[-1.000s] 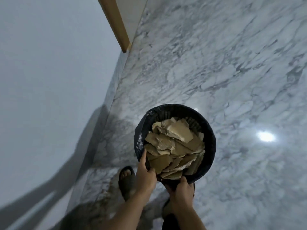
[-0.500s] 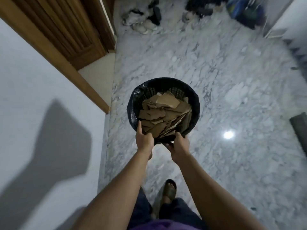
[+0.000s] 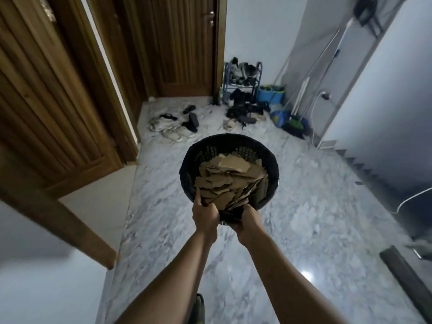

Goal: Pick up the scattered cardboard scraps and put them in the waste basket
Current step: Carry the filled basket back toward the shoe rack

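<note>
A black perforated waste basket [image 3: 271, 169] hangs in the air in front of me, tilted towards me, above the marble floor. It is heaped with brown cardboard scraps [image 3: 231, 181]. My left hand [image 3: 204, 216] grips the basket's near rim, thumb lying inside along the scraps. My right hand [image 3: 247, 219] grips the near rim just to the right of it, fingers curled under the edge. Both arms reach forward from the bottom of the view.
Wooden doors [image 3: 56, 108] stand at the left and at the far end. Several shoes [image 3: 173, 127] lie scattered on the marble floor [image 3: 315, 218] ahead. A shoe rack [image 3: 243, 80], a bucket [image 3: 271, 93] and brooms [image 3: 297, 122] fill the far right corner. Stairs [image 3: 364, 169] rise at right.
The view has tilted up from the floor to the hallway. Both hands have lifted the basket higher and further forward, keeping the same grip on its near rim.
</note>
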A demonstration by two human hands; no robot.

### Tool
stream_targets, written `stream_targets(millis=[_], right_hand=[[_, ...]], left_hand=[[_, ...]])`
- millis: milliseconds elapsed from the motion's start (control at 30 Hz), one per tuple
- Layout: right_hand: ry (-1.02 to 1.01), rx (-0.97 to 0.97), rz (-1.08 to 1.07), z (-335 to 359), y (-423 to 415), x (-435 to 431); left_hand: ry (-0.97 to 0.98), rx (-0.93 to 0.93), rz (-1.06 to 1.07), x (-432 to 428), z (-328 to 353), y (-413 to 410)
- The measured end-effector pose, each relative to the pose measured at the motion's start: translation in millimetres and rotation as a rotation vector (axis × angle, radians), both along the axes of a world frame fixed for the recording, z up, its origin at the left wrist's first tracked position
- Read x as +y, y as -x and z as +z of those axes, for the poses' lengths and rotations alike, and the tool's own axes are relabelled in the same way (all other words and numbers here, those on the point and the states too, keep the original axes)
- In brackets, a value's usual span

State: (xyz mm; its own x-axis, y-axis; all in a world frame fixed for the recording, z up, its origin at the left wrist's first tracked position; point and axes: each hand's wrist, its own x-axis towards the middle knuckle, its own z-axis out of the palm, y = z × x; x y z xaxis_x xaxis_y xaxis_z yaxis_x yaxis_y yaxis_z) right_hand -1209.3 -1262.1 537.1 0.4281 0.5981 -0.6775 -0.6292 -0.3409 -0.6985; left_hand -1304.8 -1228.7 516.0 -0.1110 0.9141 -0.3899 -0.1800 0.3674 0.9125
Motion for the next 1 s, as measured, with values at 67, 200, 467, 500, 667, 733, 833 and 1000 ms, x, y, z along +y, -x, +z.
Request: stream_targets(millis=[67, 200, 467, 500, 667, 733, 833, 1000], right_hand=[[-0.018, -0.031, -0.032, 3, -12, 36], [-0.096, -0.024, -0.110, 15, -41, 101], [-0.151, -0.063, -0.140, 24, -150, 225], [-0.141, -0.055, -0.159, 19, -168, 243], [-0.089, -0.017, -0.183, -12, -268, 340], [-0.080, -0.024, -0.178, -14, -304, 370], [-0.066, -0.037, -0.133, -11, -357, 412], [-0.129, -0.174, -0.132, -8, -419, 489]], left_hand=[[-0.010, 0.019, -0.045, 41, 3, -13], [-0.015, 0.011, -0.136, 115, 16, -43], [-0.086, 0.151, -0.325, 261, 20, -149], [-0.081, 0.184, -0.334, 282, 18, -166], [-0.047, 0.366, -0.409, 386, 8, -253], [-0.042, 0.404, -0.424, 424, 13, -280], [0.001, 0.311, -0.449, 479, 22, -313], [-0.081, 0.196, -0.468, 553, 26, -374]])
